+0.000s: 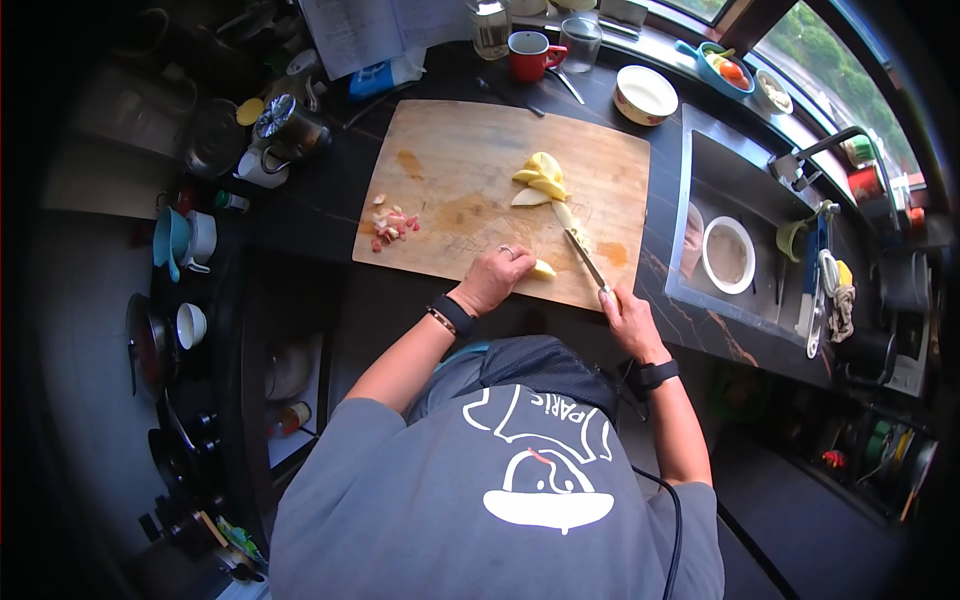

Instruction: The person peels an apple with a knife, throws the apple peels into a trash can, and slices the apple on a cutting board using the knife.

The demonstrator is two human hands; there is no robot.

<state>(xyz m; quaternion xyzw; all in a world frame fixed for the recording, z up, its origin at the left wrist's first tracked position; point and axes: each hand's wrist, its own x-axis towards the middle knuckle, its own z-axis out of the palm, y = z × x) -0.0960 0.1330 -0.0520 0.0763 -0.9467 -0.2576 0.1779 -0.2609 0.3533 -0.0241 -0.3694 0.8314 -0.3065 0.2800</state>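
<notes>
On a wooden cutting board (pixel 450 160), my right hand (pixel 630 318) grips the handle of a knife (pixel 588 258), its blade pointing up and left over the board. The blade's tip lies beside small pale pieces (pixel 575 235). My left hand (pixel 496 278) rests at the board's near edge with its fingers bent, touching or next to a yellow piece (pixel 543 269). Farther up the board sits a pile of yellow wedges (pixel 542 175). Small pink and white pieces (pixel 393 225) lie at the board's left side.
A sink (pixel 745 235) holding a white bowl (pixel 728 255) is right of the board. Behind the board stand a red mug (pixel 532 55), a glass (pixel 581 44) and a white bowl (pixel 645 95). A metal pot (pixel 290 125) stands to the left.
</notes>
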